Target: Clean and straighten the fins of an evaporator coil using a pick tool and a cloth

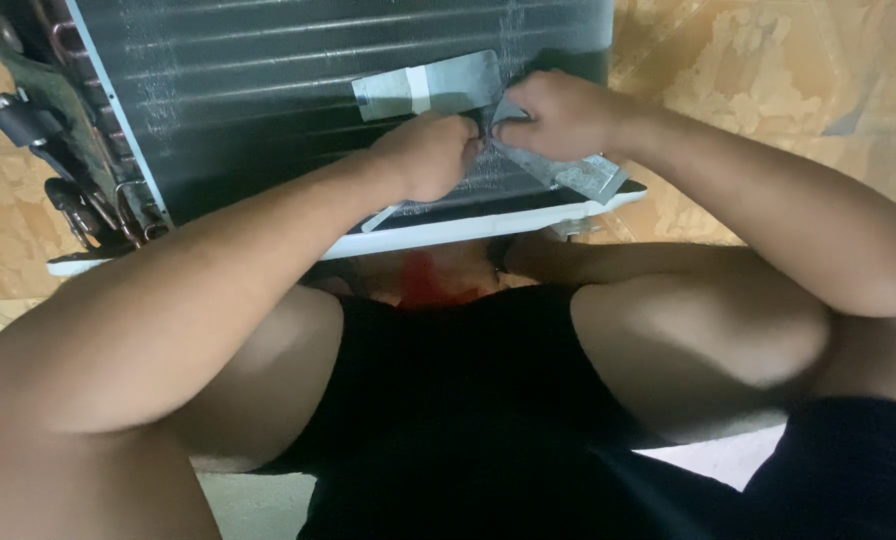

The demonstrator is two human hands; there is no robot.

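Silver foil tape pinched by both hands over a dark finned coil.
The left hand (430, 152) is curled shut, fingertips nipping the foil tape (558, 168), and the right hand (553, 112) is closed on the same strip just beside it, knuckles nearly touching. The tape trails down-right across the coil panel (268, 90), near its white lower frame (448, 232). Copper tubing (88, 120) lines the coil's left end; patterned floor tiles (748, 70) surround it.

Patterned tan floor tiles (748, 90), perhaps stone.
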